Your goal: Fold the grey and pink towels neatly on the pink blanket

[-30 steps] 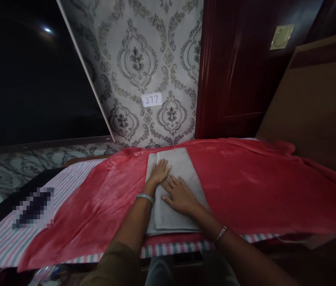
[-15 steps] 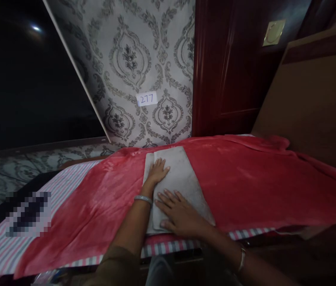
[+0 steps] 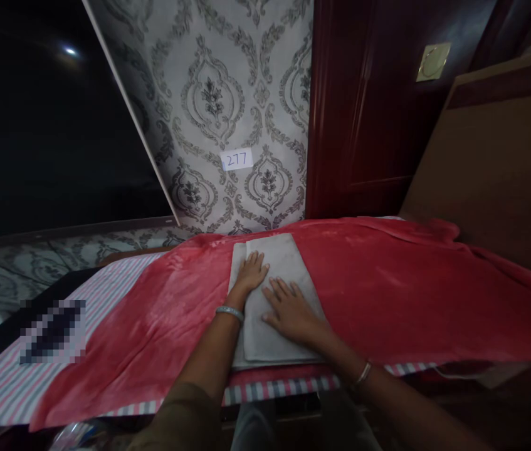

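Observation:
A grey folded cloth point(image 3: 277, 341) lies lengthwise on a red blanket point(image 3: 387, 294), its layers stacked with a narrow strip of the lower one showing along the left. My left hand point(image 3: 252, 273) rests flat on the cloth's upper left part, fingers spread. Lower and to the right, my right hand point(image 3: 293, 312) lies palm down on the same cloth with its fingers apart. Neither hand grips anything. Part of the cloth is hidden beneath both hands and my right wrist.
Under the blanket is a striped sheet point(image 3: 119, 275), showing at the left and along the front edge. A large dark screen point(image 3: 58, 138) stands at the left. A brown board point(image 3: 495, 163) leans at the right. Behind are patterned wallpaper point(image 3: 213, 69) and a dark red door point(image 3: 354, 113).
My right hand has slid up over the grey cloth, away from its front edge. My left hand stays in nearly the same place on the cloth. The view has shifted slightly.

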Available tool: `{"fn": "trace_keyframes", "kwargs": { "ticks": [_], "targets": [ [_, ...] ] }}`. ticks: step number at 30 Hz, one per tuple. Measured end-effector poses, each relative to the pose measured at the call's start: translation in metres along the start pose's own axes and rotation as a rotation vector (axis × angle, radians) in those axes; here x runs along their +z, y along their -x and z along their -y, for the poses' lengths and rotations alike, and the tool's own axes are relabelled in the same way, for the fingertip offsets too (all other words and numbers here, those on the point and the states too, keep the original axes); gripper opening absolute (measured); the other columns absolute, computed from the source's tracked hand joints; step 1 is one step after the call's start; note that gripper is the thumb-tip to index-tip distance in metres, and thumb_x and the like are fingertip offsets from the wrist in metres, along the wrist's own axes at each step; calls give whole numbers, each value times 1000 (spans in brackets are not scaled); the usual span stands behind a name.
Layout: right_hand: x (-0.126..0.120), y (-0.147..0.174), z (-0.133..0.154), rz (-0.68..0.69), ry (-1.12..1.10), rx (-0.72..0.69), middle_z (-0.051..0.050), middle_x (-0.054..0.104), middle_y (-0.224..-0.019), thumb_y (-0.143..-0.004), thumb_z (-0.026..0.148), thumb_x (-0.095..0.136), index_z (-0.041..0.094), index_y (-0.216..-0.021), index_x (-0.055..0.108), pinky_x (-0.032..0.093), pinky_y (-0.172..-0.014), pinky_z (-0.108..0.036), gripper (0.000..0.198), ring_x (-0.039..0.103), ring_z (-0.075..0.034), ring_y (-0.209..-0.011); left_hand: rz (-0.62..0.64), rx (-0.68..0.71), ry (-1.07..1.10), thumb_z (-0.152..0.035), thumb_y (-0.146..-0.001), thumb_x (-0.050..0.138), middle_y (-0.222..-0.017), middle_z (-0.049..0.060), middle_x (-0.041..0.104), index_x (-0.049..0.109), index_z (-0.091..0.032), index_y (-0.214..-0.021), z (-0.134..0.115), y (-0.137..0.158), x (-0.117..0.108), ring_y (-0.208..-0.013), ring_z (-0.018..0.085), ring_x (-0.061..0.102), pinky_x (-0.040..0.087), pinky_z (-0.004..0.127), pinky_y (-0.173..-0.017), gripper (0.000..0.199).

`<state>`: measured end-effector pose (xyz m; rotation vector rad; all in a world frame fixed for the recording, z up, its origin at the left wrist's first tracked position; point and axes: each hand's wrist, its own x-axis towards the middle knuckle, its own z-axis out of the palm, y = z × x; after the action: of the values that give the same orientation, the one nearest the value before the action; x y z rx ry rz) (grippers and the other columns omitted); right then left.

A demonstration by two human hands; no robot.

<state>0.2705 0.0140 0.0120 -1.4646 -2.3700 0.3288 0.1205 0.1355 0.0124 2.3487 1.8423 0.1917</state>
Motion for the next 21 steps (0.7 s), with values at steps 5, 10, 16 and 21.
{"fn": "trace_keyframes", "kwargs": {
  "ticks": [5, 10, 16, 21],
  "targets": [
    [18, 12, 4, 47, 31, -87, -7, 16, -167, -100, 51, 42, 34, -157, 33, 2, -120, -62, 60, 4, -34, -154, -31, 1, -30, -48, -100, 32, -166, 10, 25, 35, -22, -155, -2, -7, -4, -153, 25, 21, 18, 46, -123, 61],
    [10, 9, 4, 101, 20, -77, -4, 18, -167, -99, 50, 45, 37, -157, 33, 3, -120, -63, 60, 5, -35, -153, 13, 35, -37, -52, -99, 30, -165, 8, 26, 37, -24, -154, -7, -37, -12, -154, 25, 18, 11, 52, -124, 62],
    [10, 9, 4, 115, 12, -73, -2, 17, -167, -100, 51, 43, 37, -157, 32, 2, -121, -62, 60, 1, -33, -154, -36, -70, -27, -59, -98, 27, -166, 12, 21, 31, -18, -157, 0, -62, -4, -155, 26, 14, 8, 49, -125, 72],
    [13, 6, -4, 96, -46, -85, -3, 24, -165, -96, 47, 49, 34, -154, 39, 8, -121, -62, 60, 10, -33, -154, -103, -66, -37, -58, -98, 29, -164, 14, 27, 35, -15, -155, 3, -64, 3, -154, 29, 19, 10, 48, -125, 72]
  ]
}}
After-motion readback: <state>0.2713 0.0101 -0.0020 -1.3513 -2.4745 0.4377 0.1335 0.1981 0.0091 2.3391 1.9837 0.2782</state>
